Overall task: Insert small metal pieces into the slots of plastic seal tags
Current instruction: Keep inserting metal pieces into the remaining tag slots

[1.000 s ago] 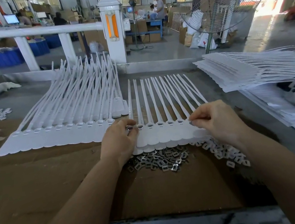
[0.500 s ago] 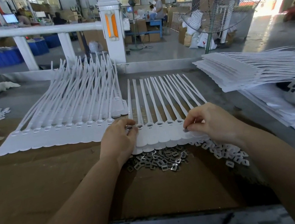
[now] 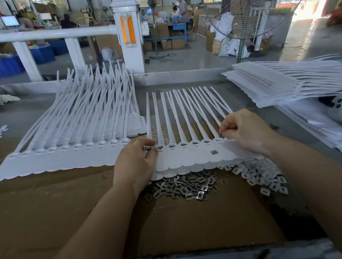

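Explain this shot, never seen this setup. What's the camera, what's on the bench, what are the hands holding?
There is no machine: one head-worn camera looks down at a person's two bare hands. On the cardboard-covered bench lies a strip of white seal tags, straps pointing away. The left hand pinches a small metal piece at the leftmost slot. The right hand pinches at the strip's right end; what it pinches is hidden. A loose metal piece lies on the strip. Nearer the person are a metal-piece pile and white clips. More tag stacks sit left and right.
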Demonstrator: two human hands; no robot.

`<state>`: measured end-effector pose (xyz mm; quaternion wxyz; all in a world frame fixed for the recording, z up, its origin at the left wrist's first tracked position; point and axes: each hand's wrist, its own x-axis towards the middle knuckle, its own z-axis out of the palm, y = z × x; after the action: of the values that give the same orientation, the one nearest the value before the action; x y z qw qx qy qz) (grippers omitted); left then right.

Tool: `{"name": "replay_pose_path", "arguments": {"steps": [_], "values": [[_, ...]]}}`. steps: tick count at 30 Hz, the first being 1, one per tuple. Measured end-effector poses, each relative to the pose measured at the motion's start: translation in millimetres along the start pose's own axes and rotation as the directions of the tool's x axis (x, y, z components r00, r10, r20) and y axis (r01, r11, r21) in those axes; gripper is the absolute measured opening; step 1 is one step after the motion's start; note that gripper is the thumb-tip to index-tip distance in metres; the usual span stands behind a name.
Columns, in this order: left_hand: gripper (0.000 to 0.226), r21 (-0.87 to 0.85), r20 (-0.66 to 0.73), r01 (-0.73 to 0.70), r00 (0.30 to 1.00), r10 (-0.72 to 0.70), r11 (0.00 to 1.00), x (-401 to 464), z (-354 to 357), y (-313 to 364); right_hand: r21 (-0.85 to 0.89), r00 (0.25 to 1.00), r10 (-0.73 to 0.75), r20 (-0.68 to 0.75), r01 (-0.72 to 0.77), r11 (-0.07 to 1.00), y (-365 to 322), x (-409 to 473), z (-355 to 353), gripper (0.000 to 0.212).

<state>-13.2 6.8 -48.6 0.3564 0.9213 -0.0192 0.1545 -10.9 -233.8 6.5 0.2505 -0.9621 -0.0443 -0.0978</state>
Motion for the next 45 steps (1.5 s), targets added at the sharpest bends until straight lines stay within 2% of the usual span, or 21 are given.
{"name": "replay_pose_path", "arguments": {"steps": [8,17,24,31,34,37,41,45], "values": [[0.024,-0.017,0.000,0.003,1.000,-0.003,1.000,-0.5,0.2,0.0,-0.162,0.996,-0.004,0.093,0.020,0.987,-6.7,5.9,6.3,0.018],[0.024,-0.001,-0.013,-0.011,1.000,0.011,1.000,0.6,1.5,-0.9,-0.248,0.988,0.002,0.153,0.036,0.968,-10.2,9.1,1.7,0.021],[0.024,-0.005,-0.014,-0.011,1.000,0.011,1.000,0.2,1.5,-1.4,-0.264,0.997,-0.025,0.069,0.042,0.964,-7.2,8.7,3.9,0.018],[0.024,0.005,-0.006,-0.002,1.000,0.002,1.000,-0.1,0.2,0.1,-0.225,0.999,-0.037,-0.038,0.027,0.974,-5.3,-2.4,5.5,0.024],[0.023,0.004,-0.004,0.008,1.000,-0.008,1.000,-1.1,-0.7,0.7,-0.246,0.999,-0.024,-0.034,0.015,0.969,-7.4,-8.6,7.6,0.032],[0.024,0.009,0.001,0.011,1.000,-0.011,1.000,-1.1,-1.2,1.4,-0.180,0.998,-0.050,-0.045,0.041,0.983,-10.2,-15.8,8.4,0.028],[0.024,0.010,0.004,0.008,1.000,-0.008,1.000,-1.1,-1.1,1.9,-0.071,0.995,-0.101,0.001,0.101,0.992,-14.7,-26.7,8.4,0.024],[0.023,0.006,0.003,0.004,1.000,-0.004,1.000,-1.0,-1.2,2.3,-0.054,0.991,-0.121,0.061,0.124,0.991,-16.5,-30.5,8.1,0.018]]}}
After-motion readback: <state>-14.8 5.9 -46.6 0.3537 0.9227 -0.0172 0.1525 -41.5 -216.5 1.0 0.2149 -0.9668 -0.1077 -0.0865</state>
